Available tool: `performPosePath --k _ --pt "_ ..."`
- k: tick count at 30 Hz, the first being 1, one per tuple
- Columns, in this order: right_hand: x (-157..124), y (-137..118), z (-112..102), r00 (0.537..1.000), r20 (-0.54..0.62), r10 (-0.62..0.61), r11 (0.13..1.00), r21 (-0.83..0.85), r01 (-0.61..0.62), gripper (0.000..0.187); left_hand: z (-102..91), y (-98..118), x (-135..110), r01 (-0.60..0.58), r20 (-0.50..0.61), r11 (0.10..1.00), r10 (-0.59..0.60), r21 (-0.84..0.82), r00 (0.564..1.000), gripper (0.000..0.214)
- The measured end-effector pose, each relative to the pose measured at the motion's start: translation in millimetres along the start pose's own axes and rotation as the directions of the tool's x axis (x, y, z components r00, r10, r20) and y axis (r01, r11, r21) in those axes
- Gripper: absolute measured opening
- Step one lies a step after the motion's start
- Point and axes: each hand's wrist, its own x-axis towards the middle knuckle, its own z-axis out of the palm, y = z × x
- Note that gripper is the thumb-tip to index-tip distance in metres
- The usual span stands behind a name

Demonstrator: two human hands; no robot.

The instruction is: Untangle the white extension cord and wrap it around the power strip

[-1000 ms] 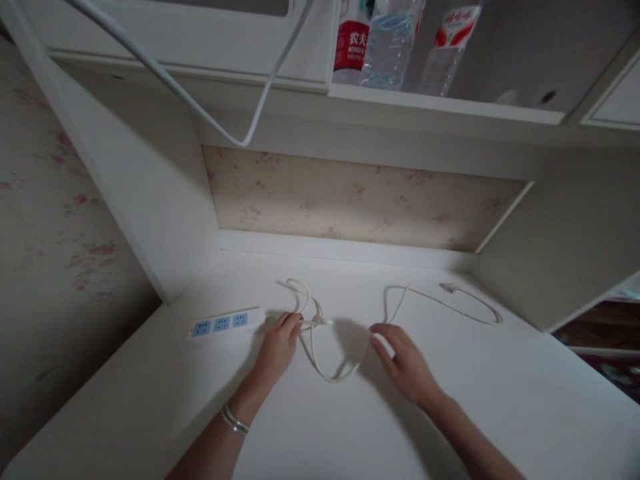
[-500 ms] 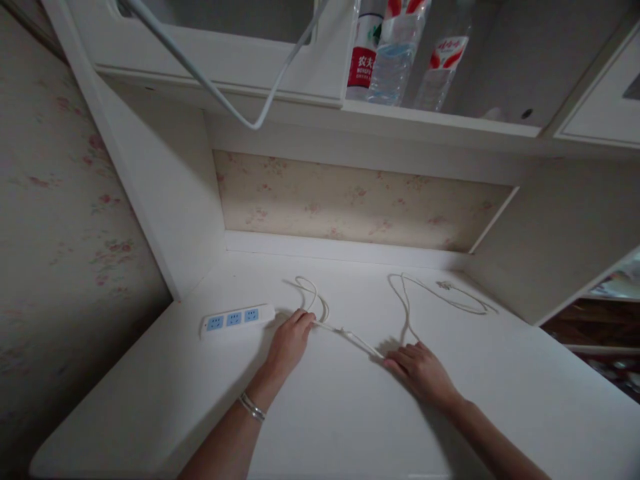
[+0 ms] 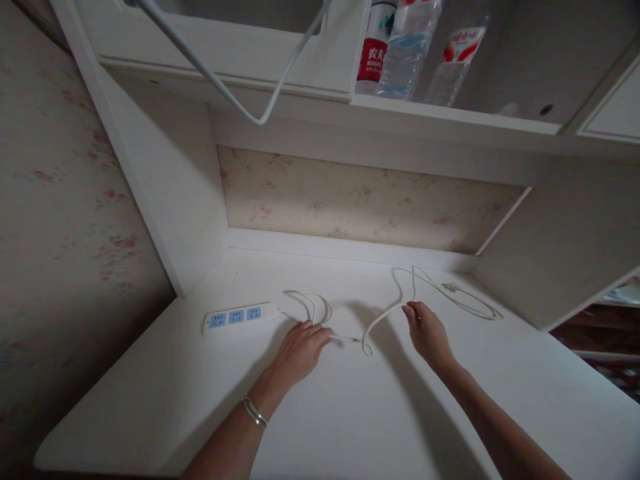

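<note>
A white power strip (image 3: 237,319) with three blue socket faces lies at the left of the white desk. Its thin white cord (image 3: 379,319) runs from the strip's right end past both hands. My left hand (image 3: 304,348), with a silver bracelet at the wrist, rests low on the desk, its fingers closed on the cord beside a loose loop. Raised above the surface, my right hand (image 3: 424,328) pinches the cord between thumb and fingers. Between the hands the cord sags into a small curl. Beyond my right hand it loops back to the plug (image 3: 451,287).
Overhead, a shelf (image 3: 450,115) holds several water bottles (image 3: 407,50). A grey-white cable (image 3: 260,122) hangs in front of the cabinet. White side panels (image 3: 165,173) close in the desk at left and right, with flowered wallpaper (image 3: 360,197) behind.
My right hand has lifted and moved away from me with the cord. The stretch between my hands has gone from taut to slack and curled. My left hand has shifted slightly right.
</note>
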Motion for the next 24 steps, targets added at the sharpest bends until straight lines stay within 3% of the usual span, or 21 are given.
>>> performPosePath --k 5,9,13,17,20,24 --pt "3 -50 -15 0.983 0.047 -0.175 0.967 0.195 0.163 0.028 3.8 0 2 0.024 -0.023 0.997 -0.023 0.074 0.999 0.022" --pt "-5 -57 -38 0.947 0.092 -0.309 0.909 0.322 0.266 0.029 4.4 -5 2 0.105 -0.068 0.981 -0.095 0.163 0.993 0.022" --pt "-20 -20 -61 0.891 0.200 -0.408 0.896 0.276 0.348 0.033 -0.1 -14 3 0.195 -0.153 0.966 -0.169 0.172 0.974 0.022" --pt "-40 43 -66 0.866 0.371 -0.335 0.931 -0.014 0.366 0.032 -2.2 -15 4 0.192 -0.204 0.968 -0.158 0.161 0.966 0.022" --pt "-51 81 -52 0.866 0.455 -0.205 0.917 -0.220 0.333 0.033 2.0 -3 5 0.079 -0.140 0.988 -0.060 0.130 0.988 0.022" --pt "-50 106 -27 0.875 0.485 -0.012 0.896 -0.382 0.224 0.027 11.7 18 5 -0.056 0.019 0.998 0.056 0.036 0.998 0.020"
